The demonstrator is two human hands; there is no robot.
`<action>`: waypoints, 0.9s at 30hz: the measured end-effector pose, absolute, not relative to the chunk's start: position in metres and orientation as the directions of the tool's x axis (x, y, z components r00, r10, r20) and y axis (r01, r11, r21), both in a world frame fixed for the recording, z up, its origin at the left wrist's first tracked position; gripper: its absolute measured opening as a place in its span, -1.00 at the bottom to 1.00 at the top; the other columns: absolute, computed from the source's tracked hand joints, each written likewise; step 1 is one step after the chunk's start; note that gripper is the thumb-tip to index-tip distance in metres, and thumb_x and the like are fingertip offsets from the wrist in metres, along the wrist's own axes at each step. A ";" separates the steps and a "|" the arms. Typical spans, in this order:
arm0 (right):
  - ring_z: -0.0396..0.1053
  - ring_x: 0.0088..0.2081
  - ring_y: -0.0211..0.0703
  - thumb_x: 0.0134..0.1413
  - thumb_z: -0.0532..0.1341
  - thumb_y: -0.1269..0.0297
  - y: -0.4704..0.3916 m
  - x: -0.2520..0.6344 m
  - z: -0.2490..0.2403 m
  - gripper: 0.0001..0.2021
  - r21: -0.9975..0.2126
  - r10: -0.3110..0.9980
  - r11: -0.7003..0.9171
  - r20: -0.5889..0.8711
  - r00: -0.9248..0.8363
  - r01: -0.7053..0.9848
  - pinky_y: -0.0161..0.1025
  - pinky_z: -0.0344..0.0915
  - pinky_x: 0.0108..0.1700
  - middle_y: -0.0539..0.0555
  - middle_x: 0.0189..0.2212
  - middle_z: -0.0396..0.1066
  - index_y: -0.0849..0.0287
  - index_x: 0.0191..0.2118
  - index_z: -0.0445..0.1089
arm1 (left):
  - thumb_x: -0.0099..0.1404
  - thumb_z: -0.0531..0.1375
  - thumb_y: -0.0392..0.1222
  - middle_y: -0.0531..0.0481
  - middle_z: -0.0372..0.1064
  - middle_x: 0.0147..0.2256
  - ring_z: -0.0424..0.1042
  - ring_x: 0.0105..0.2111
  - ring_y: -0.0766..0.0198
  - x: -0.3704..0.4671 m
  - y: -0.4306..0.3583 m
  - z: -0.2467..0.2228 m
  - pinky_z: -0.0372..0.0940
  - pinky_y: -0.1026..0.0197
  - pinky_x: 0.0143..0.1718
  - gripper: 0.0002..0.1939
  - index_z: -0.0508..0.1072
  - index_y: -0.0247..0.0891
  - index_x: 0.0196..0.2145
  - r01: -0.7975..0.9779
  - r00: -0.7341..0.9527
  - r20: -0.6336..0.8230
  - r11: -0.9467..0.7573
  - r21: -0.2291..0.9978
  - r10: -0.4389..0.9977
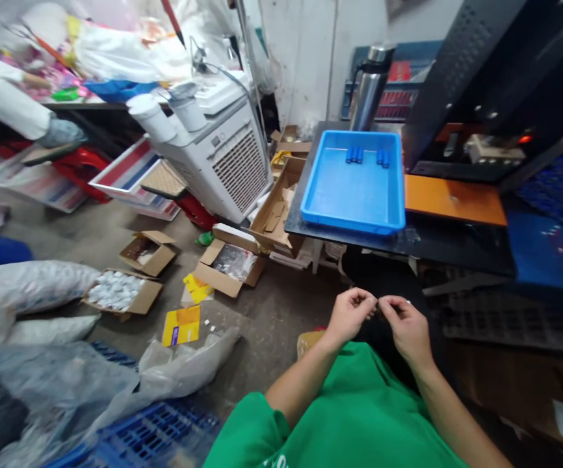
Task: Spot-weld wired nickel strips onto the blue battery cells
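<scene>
Both hands are raised over the lap, in front of the green shirt (pixel 350 409), fingertips nearly meeting. My left hand (pixel 352 315) is closed, thumb and fingers pinched; anything between them is too small to name. My right hand (pixel 405 325) is pinched in the same way, with a tiny dark spot between the two hands. Beyond them a blue tray (pixel 347 208) rests on the dark table (pixel 413 240). Several small blue cylinders (pixel 354 155) lie in two groups near its far side.
A machine with an orange plate (pixel 457 198) stands right of the tray. Behind the tray is a steel flask (pixel 372 84). An air cooler (pixel 237 162), open cardboard boxes (pixel 147 253) and plastic bags (pixel 188 367) occupy the left. Another person's arm (pixel 8 94) shows at far left.
</scene>
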State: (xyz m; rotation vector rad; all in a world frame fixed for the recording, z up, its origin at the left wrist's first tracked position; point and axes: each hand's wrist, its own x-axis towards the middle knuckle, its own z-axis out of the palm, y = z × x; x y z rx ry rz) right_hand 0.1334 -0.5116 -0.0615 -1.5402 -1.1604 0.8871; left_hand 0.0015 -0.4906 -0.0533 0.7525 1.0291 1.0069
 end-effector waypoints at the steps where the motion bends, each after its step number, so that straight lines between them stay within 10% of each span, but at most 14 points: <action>1: 0.44 -0.41 -0.12 0.03 0.30 0.02 -0.507 0.133 -0.062 -0.71 -0.966 0.964 -0.060 0.008 0.264 0.250 -0.21 0.42 -0.31 0.10 -0.45 0.50 0.19 -0.39 0.49 | 0.00 0.39 0.24 0.02 0.36 -0.53 0.31 -0.53 0.41 0.001 -0.487 -0.051 0.24 0.32 -0.46 -0.46 0.45 -0.35 -0.42 -0.300 0.162 -0.338 0.373 0.878 0.927; 18: 0.45 -0.33 -0.15 0.18 0.27 0.13 -0.436 0.153 -0.027 -0.79 -0.973 0.959 0.224 0.231 0.166 0.060 -0.24 0.43 -0.25 0.09 -0.40 0.46 0.15 -0.39 0.47 | 0.15 0.36 0.17 0.05 0.33 -0.52 0.25 -0.57 0.46 0.032 -0.437 -0.010 0.16 0.35 -0.49 -0.55 0.43 -0.33 -0.39 -0.295 0.076 -0.318 0.326 0.898 0.945; 27: 0.48 -0.34 -0.09 0.04 0.32 -0.13 -0.430 0.251 -0.035 -0.60 -0.996 0.904 0.072 0.089 0.418 0.057 -0.19 0.48 -0.19 0.10 -0.39 0.47 0.17 -0.39 0.47 | 0.23 0.27 0.06 -0.07 0.49 -0.38 0.40 -0.46 0.31 0.039 -0.299 0.070 0.30 0.25 -0.38 -0.68 0.48 -0.28 -0.27 0.049 -0.143 0.147 -0.141 0.989 0.979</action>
